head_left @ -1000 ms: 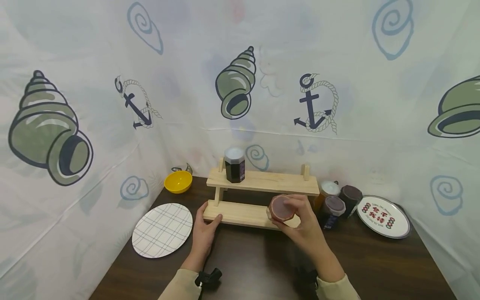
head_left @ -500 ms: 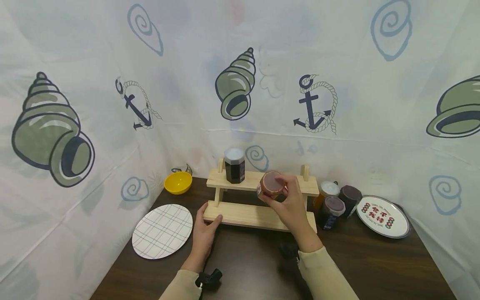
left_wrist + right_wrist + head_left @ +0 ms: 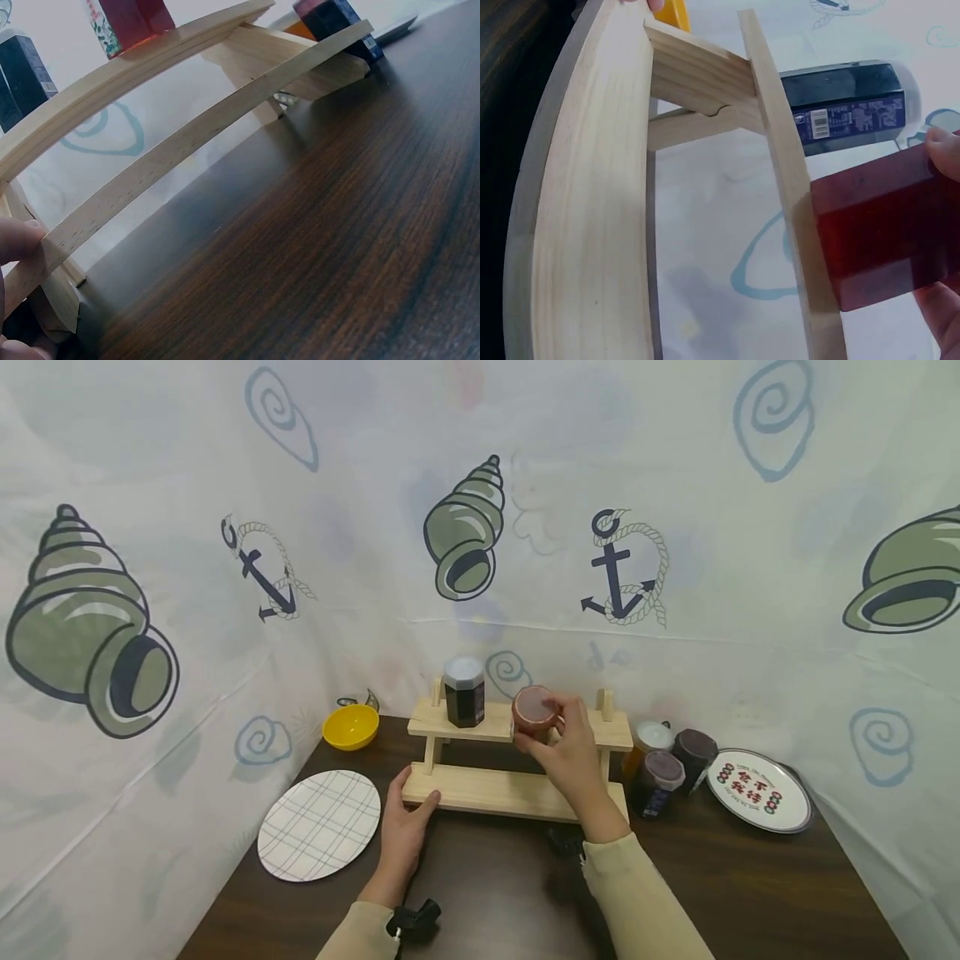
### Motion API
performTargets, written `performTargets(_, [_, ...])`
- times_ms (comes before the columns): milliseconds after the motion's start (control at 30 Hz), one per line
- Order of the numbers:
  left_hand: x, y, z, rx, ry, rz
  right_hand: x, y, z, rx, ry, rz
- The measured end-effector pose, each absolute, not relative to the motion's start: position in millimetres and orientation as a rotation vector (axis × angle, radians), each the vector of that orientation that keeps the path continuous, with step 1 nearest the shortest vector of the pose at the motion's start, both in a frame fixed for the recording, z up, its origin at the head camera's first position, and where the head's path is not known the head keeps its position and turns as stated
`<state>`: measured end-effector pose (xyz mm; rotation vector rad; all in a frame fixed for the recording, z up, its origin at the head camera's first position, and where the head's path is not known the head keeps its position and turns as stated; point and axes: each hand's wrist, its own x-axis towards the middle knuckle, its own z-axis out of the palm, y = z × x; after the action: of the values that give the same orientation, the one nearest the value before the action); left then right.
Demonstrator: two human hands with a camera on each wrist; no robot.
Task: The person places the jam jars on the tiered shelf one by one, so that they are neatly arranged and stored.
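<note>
A two-tier wooden shelf (image 3: 495, 787) stands on the dark table. My left hand (image 3: 403, 831) grips the left end of its lower board, thumb on the front side. In my right hand (image 3: 573, 760) is a jar of red contents (image 3: 533, 708), held near its lid between thumb and fingers. The red jar (image 3: 881, 229) has its base right at the upper board (image 3: 791, 187) in the right wrist view. To its left on that board, a dark jar with a pale lid (image 3: 465, 697) stands upright.
Right of the shelf cluster several jars, among them a dark one (image 3: 657, 781) and an amber one (image 3: 651, 739). A white plate with red characters (image 3: 759, 791) lies beyond them. At left are a checked plate (image 3: 320, 825) and a yellow bowl (image 3: 351, 727). A printed curtain (image 3: 360, 568) hangs behind.
My right hand has carried the red jar up and leftward, from in front of the lower board to the upper board. My left hand keeps its hold on the shelf.
</note>
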<state>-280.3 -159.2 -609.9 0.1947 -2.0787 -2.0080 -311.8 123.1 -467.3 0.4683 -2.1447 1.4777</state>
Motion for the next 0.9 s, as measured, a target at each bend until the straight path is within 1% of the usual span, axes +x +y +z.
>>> performTargets(167, [-279,-162,-610,0.184,-2.082,-2.004,-319,124,-468,0.465,-2.197,1.486])
performTargets(433, [-281,-161,-612,0.182,-2.082,-2.020,-335,127,-472,0.515,-2.145,1.671])
performTargets(900, [-279,-160,-611,0.182,-2.079,-2.020,-350,118,-478,0.495,-2.245,1.646])
